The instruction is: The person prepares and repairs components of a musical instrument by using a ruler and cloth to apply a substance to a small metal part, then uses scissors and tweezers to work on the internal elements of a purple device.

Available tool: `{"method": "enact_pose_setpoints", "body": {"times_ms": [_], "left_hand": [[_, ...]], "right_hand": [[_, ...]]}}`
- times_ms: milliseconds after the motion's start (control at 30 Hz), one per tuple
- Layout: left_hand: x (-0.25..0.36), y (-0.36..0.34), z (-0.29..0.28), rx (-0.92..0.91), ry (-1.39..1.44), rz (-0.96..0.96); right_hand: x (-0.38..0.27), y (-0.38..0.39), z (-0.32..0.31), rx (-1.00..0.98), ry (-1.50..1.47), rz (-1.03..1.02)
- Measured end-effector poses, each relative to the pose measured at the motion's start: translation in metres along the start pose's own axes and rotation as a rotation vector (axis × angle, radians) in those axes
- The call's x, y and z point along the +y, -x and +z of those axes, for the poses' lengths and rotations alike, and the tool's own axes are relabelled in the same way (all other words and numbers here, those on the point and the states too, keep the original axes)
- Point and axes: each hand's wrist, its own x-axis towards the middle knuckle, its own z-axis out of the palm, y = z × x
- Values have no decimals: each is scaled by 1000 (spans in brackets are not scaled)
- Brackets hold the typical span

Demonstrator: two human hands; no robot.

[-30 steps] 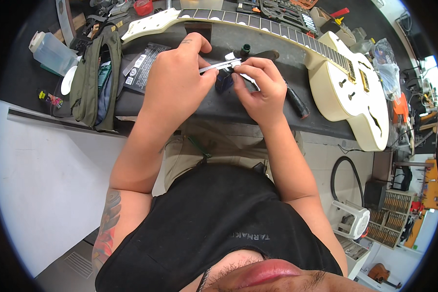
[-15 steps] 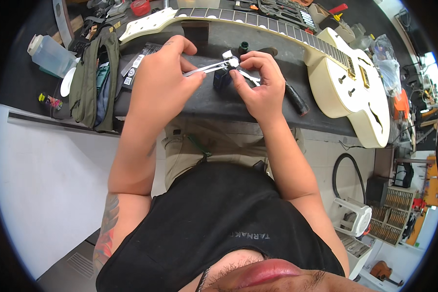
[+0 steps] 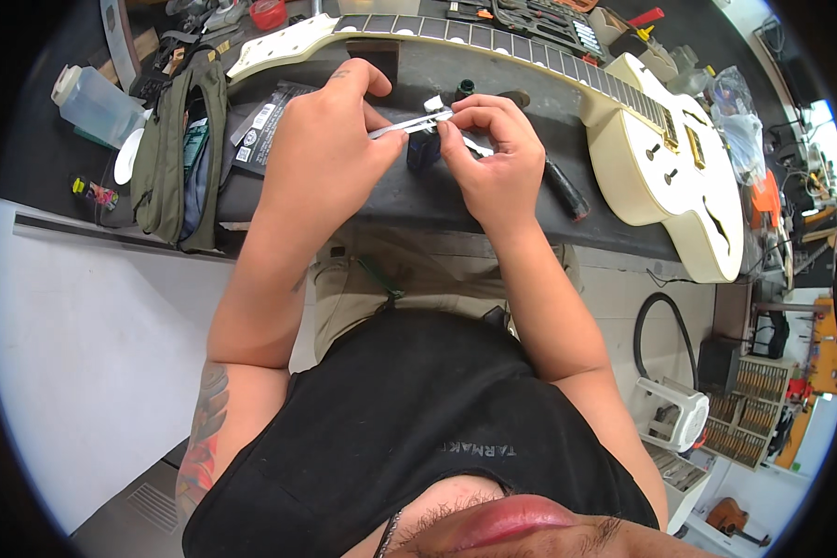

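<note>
My left hand (image 3: 330, 139) pinches one end of a thin, pale strip-like piece (image 3: 411, 125) that looks doubled. The other end runs to my right hand (image 3: 495, 153), whose thumb and fingertips close on it. A small white bit (image 3: 434, 103) sticks up by the right fingertips, and more white shows beneath that hand. Just below the strip stands a small dark blue bottle (image 3: 424, 151), partly covered by the right hand. Behind the right fingers is a small dark green cap-like piece (image 3: 465, 89). Exactly what the strip is I cannot make out.
A cream hollow-body guitar (image 3: 637, 163) lies across the bench, its neck behind my hands. To the left are an olive pouch (image 3: 172, 158), a translucent bottle (image 3: 98, 104) and a dark printed packet (image 3: 265, 130). A black-handled tool (image 3: 567, 191) lies right of my right hand.
My left hand has shifted slightly right, closer to my right hand. The pale strip between them now looks narrower, and the rounded white part at the right fingertips is more covered.
</note>
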Motion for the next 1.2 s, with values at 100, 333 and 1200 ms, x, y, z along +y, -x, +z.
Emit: {"method": "enact_pose_setpoints", "body": {"times_ms": [100,333,1200], "left_hand": [[2,3,-2,-2,-21,-25],[0,8,-14,-28,48,-117],[0,0,-6,7,-94,43]], "right_hand": [[0,2,1,-9,-18,35],[6,7,5,-8,-15,43],[29,19,2,-148,-130,-43]]}}
